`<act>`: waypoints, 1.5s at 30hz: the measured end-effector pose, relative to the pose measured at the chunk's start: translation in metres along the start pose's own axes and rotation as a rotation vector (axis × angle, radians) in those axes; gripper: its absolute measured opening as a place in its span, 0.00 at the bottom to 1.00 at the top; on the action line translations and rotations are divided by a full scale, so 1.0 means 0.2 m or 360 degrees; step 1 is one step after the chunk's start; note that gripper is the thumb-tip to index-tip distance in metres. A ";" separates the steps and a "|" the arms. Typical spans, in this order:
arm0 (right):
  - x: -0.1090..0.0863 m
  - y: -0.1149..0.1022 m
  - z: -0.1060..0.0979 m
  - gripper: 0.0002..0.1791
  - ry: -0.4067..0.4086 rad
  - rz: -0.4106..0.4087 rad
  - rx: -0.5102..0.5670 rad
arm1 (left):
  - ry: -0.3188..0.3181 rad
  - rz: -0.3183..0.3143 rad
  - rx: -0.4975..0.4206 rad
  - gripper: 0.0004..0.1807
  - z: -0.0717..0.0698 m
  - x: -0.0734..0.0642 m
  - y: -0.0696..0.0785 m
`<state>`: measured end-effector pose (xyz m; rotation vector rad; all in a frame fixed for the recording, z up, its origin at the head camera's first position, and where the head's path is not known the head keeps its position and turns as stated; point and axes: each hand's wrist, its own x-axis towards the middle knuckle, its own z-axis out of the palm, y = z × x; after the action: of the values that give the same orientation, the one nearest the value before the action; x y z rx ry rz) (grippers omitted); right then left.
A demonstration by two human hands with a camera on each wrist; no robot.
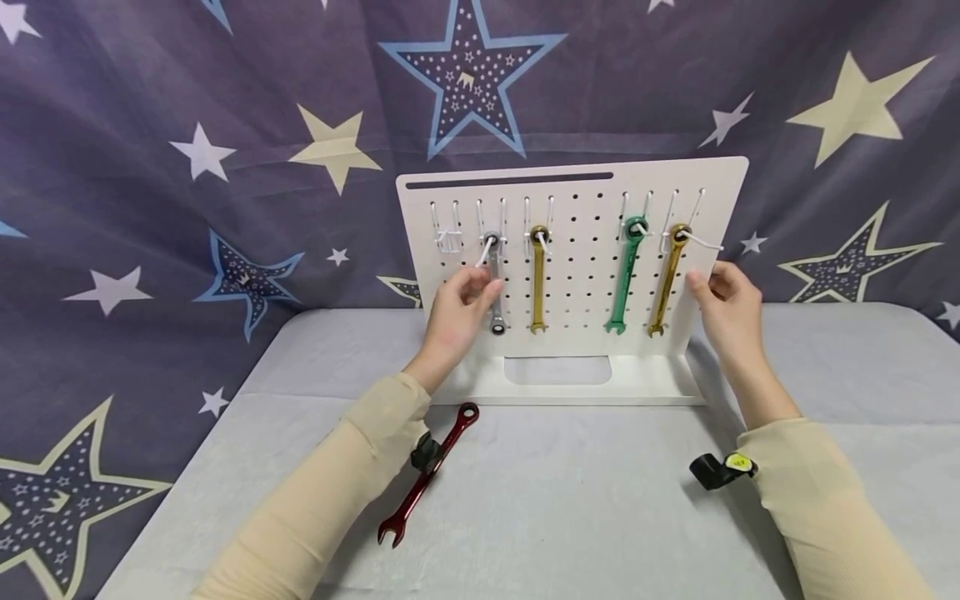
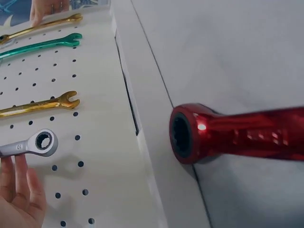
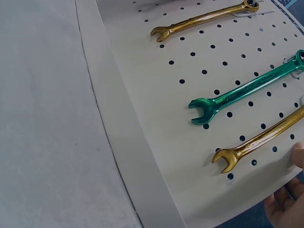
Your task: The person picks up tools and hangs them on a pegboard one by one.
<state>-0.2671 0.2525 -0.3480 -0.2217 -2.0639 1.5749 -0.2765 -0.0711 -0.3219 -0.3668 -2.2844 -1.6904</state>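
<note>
My left hand [image 1: 459, 312] pinches the shaft of a silver combination wrench [image 1: 497, 292], whose upper end is on a white hook [image 1: 486, 248] of the pegboard [image 1: 577, 342]. In the left wrist view, the fingers of that hand lie against the silver wrench [image 2: 42, 141], close to its ring end. At the board's right edge, my right hand [image 1: 727, 308] grips the board, thumb on the front and fingers behind. Beside that thumb hangs a gold wrench [image 1: 666, 287]. A green wrench [image 1: 624, 279] and another gold wrench [image 1: 538, 283] hang between the hands.
A red wrench [image 1: 423, 492] lies on the pale tablecloth [image 1: 570, 500] below my left wrist. An unfilled pair of hooks [image 1: 448, 237] sits at the board's upper left. Behind the board hangs a dark curtain with stars [image 1: 330, 67].
</note>
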 end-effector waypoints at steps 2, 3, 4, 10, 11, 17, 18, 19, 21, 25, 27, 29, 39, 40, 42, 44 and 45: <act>0.00 0.00 0.00 0.07 -0.0001 -0.0003 0.0008 | -0.0018 -0.0021 0.0019 0.14 -0.01 -0.01 -0.01; 0.00 0.00 0.00 0.07 -0.0001 -0.0006 0.0010 | -0.0026 -0.0037 0.0029 0.14 -0.02 -0.01 -0.01; -0.01 0.00 0.00 0.07 -0.0001 -0.0009 0.0010 | -0.0032 -0.0052 0.0037 0.14 -0.03 -0.02 -0.02; -0.01 0.01 0.00 0.07 0.0008 -0.0041 0.0021 | -0.0076 -0.0125 0.0046 0.13 -0.09 -0.04 -0.05; -0.01 0.01 0.00 0.07 0.0008 -0.0042 0.0017 | -0.0084 -0.0137 0.0054 0.13 -0.10 -0.05 -0.05; 0.00 0.01 0.01 0.09 0.0001 -0.0037 -0.0001 | -0.0136 -0.0161 0.0129 0.13 -0.18 -0.11 -0.08; 0.00 0.01 0.01 0.09 0.0001 -0.0039 0.0003 | -0.0153 -0.0154 0.0136 0.13 -0.19 -0.12 -0.09; 0.00 0.01 0.01 0.09 0.0002 -0.0044 0.0004 | -0.0169 -0.0148 0.0145 0.13 -0.20 -0.13 -0.09; 0.00 0.01 0.01 0.09 0.0001 -0.0049 0.0003 | -0.0208 -0.0138 0.0162 0.13 -0.22 -0.15 -0.09; 0.01 0.00 0.01 0.09 -0.0007 -0.0046 0.0000 | -0.0275 -0.0126 0.0166 0.14 -0.27 -0.18 -0.08; 0.01 0.00 0.01 0.08 -0.0007 -0.0047 0.0003 | -0.0310 -0.0119 0.0173 0.14 -0.30 -0.19 -0.07; 0.01 0.00 0.01 0.08 -0.0004 -0.0051 0.0009 | -0.0350 -0.0119 0.0188 0.15 -0.33 -0.20 -0.06; 0.01 0.00 0.02 0.06 0.0000 -0.0052 0.0041 | -0.0811 -0.0082 0.0295 0.15 -0.49 -0.22 -0.01; 0.01 0.00 0.02 0.06 0.0002 -0.0053 0.0043 | -0.0843 -0.0063 0.0305 0.15 -0.51 -0.23 -0.01; 0.01 0.00 0.01 0.05 0.0008 -0.0053 0.0043 | -0.0899 -0.0039 0.0329 0.15 -0.53 -0.25 0.00; 0.00 0.00 0.01 0.04 0.0023 -0.0049 0.0039 | -0.0948 -0.0020 0.0358 0.14 -0.55 -0.29 0.01; 0.00 0.01 0.00 0.04 0.0029 -0.0046 0.0039 | -0.0971 -0.0027 0.0374 0.14 -0.55 -0.31 0.01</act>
<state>-0.2669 0.2520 -0.3493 -0.1958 -2.0239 1.5744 -0.2113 -0.1786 -0.3117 -0.9143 -2.8730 -1.4252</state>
